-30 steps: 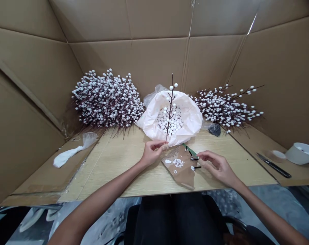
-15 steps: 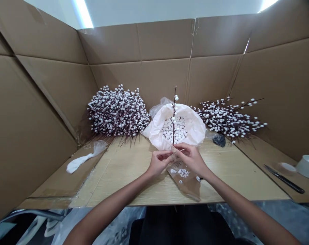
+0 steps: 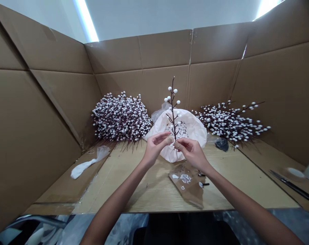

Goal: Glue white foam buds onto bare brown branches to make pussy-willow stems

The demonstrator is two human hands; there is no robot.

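Twig [image 3: 172, 114] higher, pinched by R hand [image 3: 194, 153], L hand [image 3: 153, 148] adj. w/ grip unclear

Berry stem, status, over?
Left hand and right hand close together at lower part of berry stem. Stem upright. White bag behind it, not blocking.

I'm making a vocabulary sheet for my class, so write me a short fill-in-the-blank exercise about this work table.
The berries on the upright branch are ____ in colour. The left hand and right hand are near the branch's ____ end, not its upper one. The open bag sits ____ the two berry bundles, one on either side. The knife lies on the person's ____ side.

Missing words: white; lower; between; right.
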